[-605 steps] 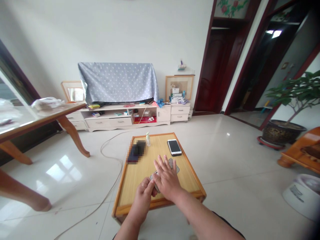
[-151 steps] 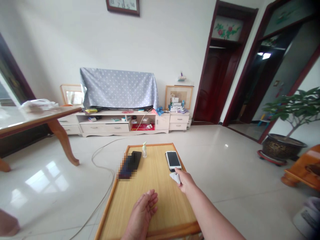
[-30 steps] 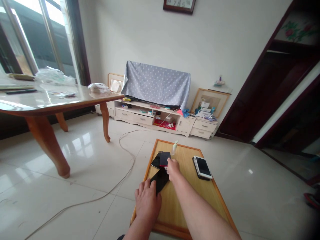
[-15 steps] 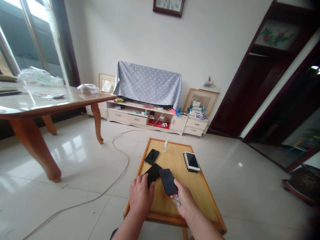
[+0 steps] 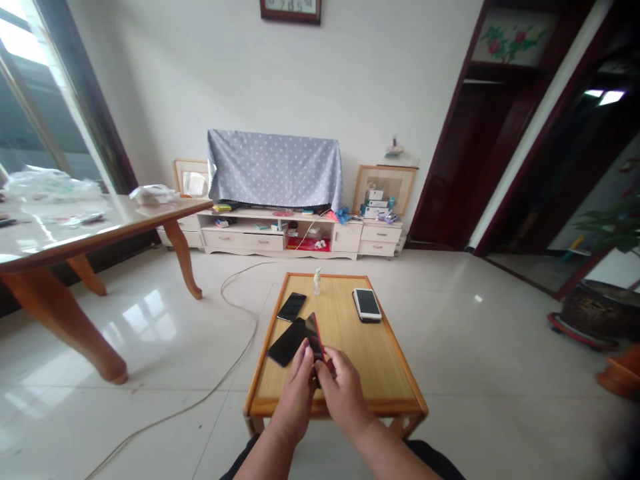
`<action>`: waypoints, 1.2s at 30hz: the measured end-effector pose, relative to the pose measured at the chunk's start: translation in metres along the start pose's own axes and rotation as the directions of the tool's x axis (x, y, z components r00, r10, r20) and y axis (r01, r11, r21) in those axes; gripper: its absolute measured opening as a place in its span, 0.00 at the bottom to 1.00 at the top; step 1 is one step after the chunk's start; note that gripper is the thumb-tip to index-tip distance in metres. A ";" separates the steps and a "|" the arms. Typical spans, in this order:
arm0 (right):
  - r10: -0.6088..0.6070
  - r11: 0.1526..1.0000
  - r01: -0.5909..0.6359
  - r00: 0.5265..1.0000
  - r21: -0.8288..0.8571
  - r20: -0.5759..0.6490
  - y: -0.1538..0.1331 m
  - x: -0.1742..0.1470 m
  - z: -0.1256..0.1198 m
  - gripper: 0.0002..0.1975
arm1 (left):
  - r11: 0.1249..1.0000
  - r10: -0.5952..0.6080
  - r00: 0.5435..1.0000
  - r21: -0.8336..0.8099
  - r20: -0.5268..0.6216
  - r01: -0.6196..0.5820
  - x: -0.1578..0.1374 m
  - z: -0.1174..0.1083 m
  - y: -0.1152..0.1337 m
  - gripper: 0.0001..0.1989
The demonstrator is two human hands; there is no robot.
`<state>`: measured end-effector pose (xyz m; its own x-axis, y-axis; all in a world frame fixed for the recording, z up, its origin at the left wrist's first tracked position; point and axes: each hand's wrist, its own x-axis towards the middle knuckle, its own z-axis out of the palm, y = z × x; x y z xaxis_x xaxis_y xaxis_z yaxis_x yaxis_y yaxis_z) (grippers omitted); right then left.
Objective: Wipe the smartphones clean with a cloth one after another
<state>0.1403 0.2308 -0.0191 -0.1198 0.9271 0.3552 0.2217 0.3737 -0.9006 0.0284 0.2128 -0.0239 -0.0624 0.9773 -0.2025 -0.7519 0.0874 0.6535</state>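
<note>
Your left hand (image 5: pixel 297 390) and right hand (image 5: pixel 346 390) pinched the red-edged phone (image 5: pixel 313 329) by its near end, thumbs uppermost, at the frame's lower centre; a black phone (image 5: pixel 287 343) lay just left.

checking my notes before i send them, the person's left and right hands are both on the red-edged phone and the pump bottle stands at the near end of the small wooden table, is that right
One slip: the pump bottle stands at the far end of the small wooden table, as the head view shows. The left hand and right hand are indeed both on the red-edged phone.
</note>
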 end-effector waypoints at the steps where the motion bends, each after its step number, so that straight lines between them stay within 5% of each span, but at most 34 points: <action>1: -0.089 0.993 0.091 0.995 -0.070 0.041 -0.004 -0.004 0.001 0.17 | 0.999 -0.027 1.000 -0.037 -0.008 0.027 -0.001 0.003 0.001 0.29; 3: -0.199 0.965 0.214 0.974 -0.151 0.113 -0.011 -0.011 0.002 0.21 | 0.995 -0.092 0.995 -0.030 -0.025 0.091 -0.001 0.008 0.003 0.31; 6: -0.228 0.960 0.245 0.964 -0.132 0.138 -0.016 -0.015 0.001 0.20 | 0.977 -0.193 0.981 -0.084 0.028 0.195 -0.001 0.013 0.009 0.36; 10: -0.106 0.991 0.095 0.988 0.098 0.108 -0.020 -0.011 -0.014 0.14 | 0.967 -0.183 0.977 -0.158 0.107 0.198 -0.002 0.017 0.015 0.35; 14: 0.109 0.927 -0.124 0.992 0.355 0.062 -0.023 -0.001 -0.036 0.11 | 0.955 -0.128 0.981 -0.247 0.145 0.161 -0.003 0.019 0.016 0.31; 19: 0.189 0.883 -0.175 0.982 0.435 0.010 -0.023 0.005 -0.048 0.14 | 0.948 -0.104 0.978 -0.280 0.180 0.153 0.001 0.023 0.013 0.30; 23: 0.115 0.951 -0.114 0.993 0.287 0.015 -0.020 -0.001 -0.045 0.11 | 0.943 -0.136 0.967 -0.272 0.215 0.193 0.006 0.027 0.005 0.31; 26: -0.053 0.998 0.054 0.998 0.042 -0.014 -0.013 -0.001 -0.040 0.07 | 0.939 -0.183 0.954 -0.246 0.237 0.241 0.011 0.029 -0.003 0.32; 29: -0.200 0.960 0.192 0.980 -0.204 -0.018 -0.006 0.007 -0.040 0.09 | 0.937 -0.201 0.959 -0.247 0.200 0.248 0.015 0.031 -0.011 0.29; 36: -0.322 0.828 0.232 0.942 -0.510 -0.095 0.006 0.025 -0.053 0.15 | 0.925 -0.243 0.965 -0.277 0.097 0.261 0.012 0.044 -0.015 0.22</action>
<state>0.1904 0.2578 -0.0026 -0.0927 0.7558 0.6482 0.6494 0.5394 -0.5361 0.0680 0.2319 -0.0045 0.1863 0.9406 -0.2840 -0.8935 0.2824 0.3491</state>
